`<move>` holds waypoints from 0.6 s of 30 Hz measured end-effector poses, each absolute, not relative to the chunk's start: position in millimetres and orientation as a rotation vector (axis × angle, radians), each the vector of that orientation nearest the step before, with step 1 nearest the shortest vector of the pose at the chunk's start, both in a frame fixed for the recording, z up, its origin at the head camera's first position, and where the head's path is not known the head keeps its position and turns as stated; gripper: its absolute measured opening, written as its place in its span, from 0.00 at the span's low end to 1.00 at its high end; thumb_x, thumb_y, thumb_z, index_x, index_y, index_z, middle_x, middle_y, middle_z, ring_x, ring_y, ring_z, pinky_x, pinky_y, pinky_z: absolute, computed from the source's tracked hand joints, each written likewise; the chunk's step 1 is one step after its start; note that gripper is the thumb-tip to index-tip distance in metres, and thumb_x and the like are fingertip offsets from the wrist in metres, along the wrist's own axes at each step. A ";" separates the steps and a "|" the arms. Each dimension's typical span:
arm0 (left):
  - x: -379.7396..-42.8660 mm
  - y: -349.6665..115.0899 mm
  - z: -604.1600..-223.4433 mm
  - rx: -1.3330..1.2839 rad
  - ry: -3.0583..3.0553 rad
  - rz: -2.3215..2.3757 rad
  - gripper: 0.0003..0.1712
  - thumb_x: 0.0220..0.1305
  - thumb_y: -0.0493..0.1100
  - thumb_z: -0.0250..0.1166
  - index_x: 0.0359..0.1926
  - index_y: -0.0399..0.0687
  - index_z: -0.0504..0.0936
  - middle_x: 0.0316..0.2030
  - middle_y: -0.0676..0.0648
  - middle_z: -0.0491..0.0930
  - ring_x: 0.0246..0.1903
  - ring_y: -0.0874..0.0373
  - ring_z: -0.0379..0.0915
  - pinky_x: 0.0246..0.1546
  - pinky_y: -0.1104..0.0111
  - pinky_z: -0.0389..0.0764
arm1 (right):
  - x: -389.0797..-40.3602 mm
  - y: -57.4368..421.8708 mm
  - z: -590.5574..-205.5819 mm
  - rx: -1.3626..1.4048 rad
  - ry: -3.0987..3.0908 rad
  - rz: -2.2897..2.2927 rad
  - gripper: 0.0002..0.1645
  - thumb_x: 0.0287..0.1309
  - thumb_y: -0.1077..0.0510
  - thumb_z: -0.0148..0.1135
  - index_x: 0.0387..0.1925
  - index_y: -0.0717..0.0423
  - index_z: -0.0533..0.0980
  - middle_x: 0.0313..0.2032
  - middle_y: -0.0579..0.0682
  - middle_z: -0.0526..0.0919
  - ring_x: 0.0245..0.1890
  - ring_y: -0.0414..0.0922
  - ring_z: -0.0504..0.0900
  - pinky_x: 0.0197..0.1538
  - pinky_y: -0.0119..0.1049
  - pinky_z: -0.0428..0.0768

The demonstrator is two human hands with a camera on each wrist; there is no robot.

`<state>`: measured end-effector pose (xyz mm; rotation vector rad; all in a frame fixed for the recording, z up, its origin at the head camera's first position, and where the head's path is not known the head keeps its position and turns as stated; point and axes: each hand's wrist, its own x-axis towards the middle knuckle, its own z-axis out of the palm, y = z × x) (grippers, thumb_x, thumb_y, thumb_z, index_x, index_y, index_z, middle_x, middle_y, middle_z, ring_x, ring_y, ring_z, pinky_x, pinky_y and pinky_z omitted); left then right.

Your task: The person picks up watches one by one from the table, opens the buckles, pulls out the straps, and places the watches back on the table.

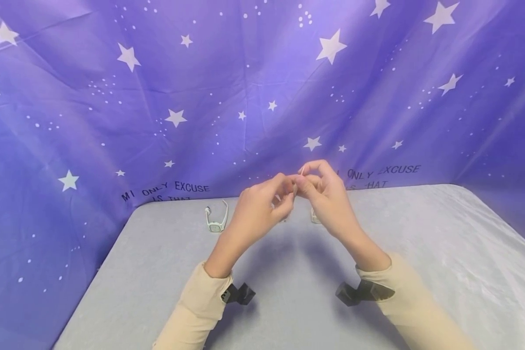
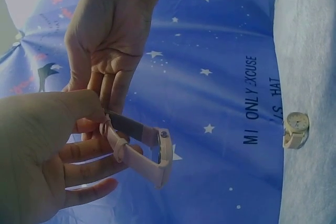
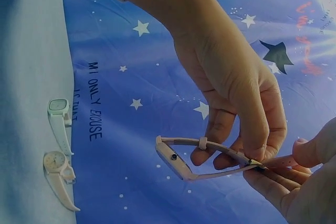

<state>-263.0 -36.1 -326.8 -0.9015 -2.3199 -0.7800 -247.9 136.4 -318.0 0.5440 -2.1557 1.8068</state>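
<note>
A pink wristwatch with a rectangular case and a strap bent into a closed loop is held between both hands. My left hand pinches the strap by the buckle, thumb against fingers. Opposite it, my right hand grips the strap's end between thumb and fingers. In the left wrist view the case hangs away from the left hand, past its spread lower fingers, and the right hand reaches down from above. Fingers hide most of the watch in the head view.
A pale watch with a squarish face lies at the table's back left. Another watch shows partly behind the right hand. A round-faced watch lies near the squarish one. The grey-covered table meets a purple star-printed curtain.
</note>
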 end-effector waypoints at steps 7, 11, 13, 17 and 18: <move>-263.1 -32.5 -329.7 -0.851 -2.263 -0.693 0.02 0.62 0.40 0.64 0.37 0.50 0.80 0.27 0.55 0.85 0.25 0.62 0.82 0.22 0.70 0.77 | -246.3 135.6 -318.0 0.538 -2.156 1.813 0.12 0.73 0.59 0.58 0.48 0.62 0.67 0.41 0.67 0.88 0.51 0.58 0.88 0.09 0.32 0.60; -262.6 -30.8 -330.3 -0.831 -2.246 -0.674 0.02 0.61 0.40 0.63 0.36 0.49 0.80 0.25 0.54 0.84 0.22 0.62 0.80 0.20 0.69 0.75 | -246.5 134.9 -318.2 0.541 -2.153 1.791 0.12 0.73 0.59 0.58 0.48 0.63 0.67 0.43 0.66 0.88 0.51 0.57 0.88 0.20 0.29 0.75; -262.2 -30.2 -330.7 -0.822 -2.246 -0.674 0.02 0.60 0.40 0.63 0.35 0.49 0.80 0.25 0.54 0.84 0.22 0.62 0.79 0.20 0.69 0.75 | -246.8 134.3 -318.4 0.543 -2.147 1.787 0.12 0.73 0.60 0.58 0.48 0.63 0.67 0.43 0.66 0.88 0.50 0.56 0.88 0.34 0.28 0.84; -261.7 -29.3 -332.1 -0.798 -2.252 -0.698 0.03 0.60 0.39 0.65 0.36 0.49 0.82 0.27 0.54 0.86 0.24 0.62 0.81 0.22 0.68 0.78 | -246.8 133.3 -319.6 0.546 -2.135 1.793 0.10 0.73 0.63 0.57 0.48 0.64 0.67 0.45 0.66 0.87 0.48 0.48 0.89 0.54 0.34 0.86; -261.6 -29.0 -332.6 -0.789 -2.254 -0.705 0.03 0.59 0.39 0.66 0.36 0.49 0.83 0.28 0.54 0.87 0.24 0.62 0.82 0.23 0.68 0.79 | -246.8 133.0 -320.1 0.547 -2.132 1.797 0.10 0.73 0.63 0.57 0.48 0.65 0.67 0.46 0.66 0.87 0.47 0.45 0.89 0.54 0.35 0.86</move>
